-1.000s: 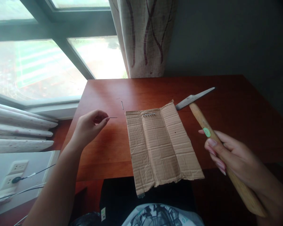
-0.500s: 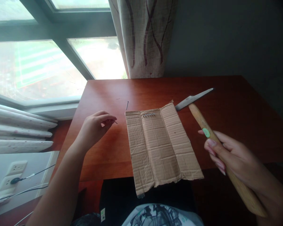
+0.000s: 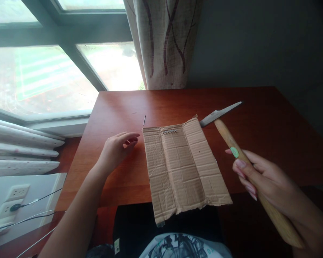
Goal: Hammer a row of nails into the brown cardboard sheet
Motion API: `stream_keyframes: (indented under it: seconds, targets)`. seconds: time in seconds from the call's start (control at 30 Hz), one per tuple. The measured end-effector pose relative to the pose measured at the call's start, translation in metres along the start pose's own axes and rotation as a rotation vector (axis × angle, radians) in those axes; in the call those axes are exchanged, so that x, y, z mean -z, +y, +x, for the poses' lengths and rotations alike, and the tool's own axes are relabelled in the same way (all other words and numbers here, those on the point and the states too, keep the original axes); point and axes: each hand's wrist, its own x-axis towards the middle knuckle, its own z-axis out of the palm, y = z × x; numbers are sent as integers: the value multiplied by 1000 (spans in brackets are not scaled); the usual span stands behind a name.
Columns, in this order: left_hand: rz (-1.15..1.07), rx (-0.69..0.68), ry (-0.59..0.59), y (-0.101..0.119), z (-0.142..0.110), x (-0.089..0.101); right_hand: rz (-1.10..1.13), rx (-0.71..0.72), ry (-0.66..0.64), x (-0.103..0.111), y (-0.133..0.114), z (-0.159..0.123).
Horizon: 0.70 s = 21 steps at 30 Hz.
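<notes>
My left hand (image 3: 117, 148) hovers over the table, left of a creased piece of cardboard (image 3: 187, 168), with thumb and fingers drawn together around a small nail that is now hidden. A row of several nails (image 3: 169, 132) shows near the cardboard's far edge. Beyond its far left corner, another nail (image 3: 144, 120) lies on the table. On the right, my right hand (image 3: 258, 175) is closed around the wooden handle of a hammer (image 3: 227, 136). The hammer's long, flat metal head points away, up beside the cardboard's far right corner.
The reddish-brown wooden table (image 3: 118, 107) stands by a window (image 3: 78, 28) and a patterned curtain (image 3: 167, 43). The cardboard's near end overhangs the table's front edge. At lower left, cables run from a wall socket (image 3: 9, 208).
My left hand has moved right, closer to the cardboard, and the nail between its fingertips has gone out of sight. My right hand and the hammer have barely moved.
</notes>
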Motion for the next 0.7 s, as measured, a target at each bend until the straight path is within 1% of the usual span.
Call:
stream_keyframes:
  seconds: [0.17, 0.27, 0.33, 0.43, 0.5, 0.57, 0.63, 0.7]
  targets:
    - [-114, 107, 19, -9, -3, -8, 2, 11, -3, -1, -1, 0]
    - [-202, 184, 69, -10, -3, -8, 0, -3, -6, -1, -2, 0]
    - [-330, 250, 137, -4, -2, -5, 7, -10, -7, -1, -1, 0]
    - [-570, 310, 308, 15, 4, 3, 19, -5, 8, -2, 0, 1]
    - [-671, 281, 415, 33, 10, 8, 18, 1, 13, -2, 0, 2]
    - [-704, 196, 462, 52, 17, 13, 15, 1, 6, -3, -1, 2]
    - [-695, 87, 426, 73, 26, 14, 16, -1, 6, -4, -2, 3]
    - [-661, -15, 298, 93, 37, 12, 19, -3, -1, -4, -2, 2]
